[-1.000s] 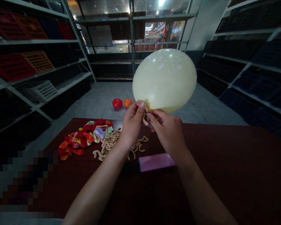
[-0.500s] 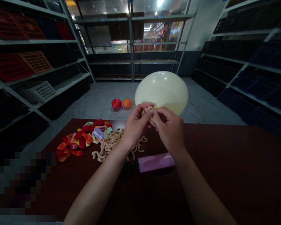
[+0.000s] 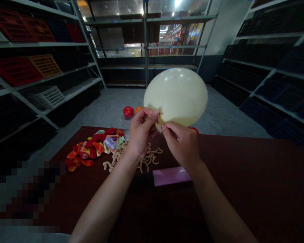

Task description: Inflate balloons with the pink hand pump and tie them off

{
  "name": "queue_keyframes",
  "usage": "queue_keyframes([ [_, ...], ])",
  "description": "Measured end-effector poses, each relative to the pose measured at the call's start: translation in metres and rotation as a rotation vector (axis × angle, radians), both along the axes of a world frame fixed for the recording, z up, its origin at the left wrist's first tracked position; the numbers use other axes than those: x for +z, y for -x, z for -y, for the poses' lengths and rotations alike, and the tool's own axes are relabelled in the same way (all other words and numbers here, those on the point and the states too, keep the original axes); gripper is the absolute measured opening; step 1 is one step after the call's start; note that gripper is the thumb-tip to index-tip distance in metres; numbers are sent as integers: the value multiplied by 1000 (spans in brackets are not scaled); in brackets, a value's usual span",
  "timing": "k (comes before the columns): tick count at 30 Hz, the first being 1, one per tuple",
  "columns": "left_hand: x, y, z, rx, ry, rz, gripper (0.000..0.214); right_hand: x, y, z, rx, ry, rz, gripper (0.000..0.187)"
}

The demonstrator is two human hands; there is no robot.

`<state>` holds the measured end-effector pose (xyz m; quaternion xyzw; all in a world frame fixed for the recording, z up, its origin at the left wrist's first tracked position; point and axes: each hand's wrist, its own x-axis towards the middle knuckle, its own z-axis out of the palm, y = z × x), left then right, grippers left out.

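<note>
A pale yellow inflated balloon [image 3: 176, 96] floats just above the far edge of the dark red table [image 3: 243, 175]. My left hand [image 3: 140, 135] and my right hand [image 3: 183, 145] meet under it, both pinching its neck, where a small tan clip shows between the fingertips. Below the hands lies a heap of tan clips [image 3: 131, 156]. To its left sits a pile of flat, uninflated balloons [image 3: 92, 149] in red, orange and pastel colours. A pink pump [image 3: 171, 176] lies on the table near my right wrist.
Two small inflated balloons, red [image 3: 128, 111] and orange, rest on the grey floor beyond the table. Metal shelving with red, orange and white crates [image 3: 44, 65] lines the left side; dark shelving lines the right and back.
The balloon dropped low toward the table half a second ago and has since risen a little. Both hands stayed together at its neck, working the clip.
</note>
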<state>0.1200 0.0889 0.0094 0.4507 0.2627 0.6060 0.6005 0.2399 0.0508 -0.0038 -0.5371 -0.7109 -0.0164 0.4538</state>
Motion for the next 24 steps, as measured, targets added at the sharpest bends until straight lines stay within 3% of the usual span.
queue_keyframes([
  [7, 3, 5, -2, -8, 161, 94, 17, -5, 7, 0, -105, -88, 289, 31],
  [14, -7, 10, -14, -78, 201, 213, 14, -11, 8, -4, -123, -110, 370, 28],
  [17, -6, 8, -12, -93, 211, 212, 15, -11, 5, -5, -123, -118, 254, 27],
  [24, -3, -15, 4, -179, 139, 221, 11, -4, -8, -8, -83, -154, -241, 19],
])
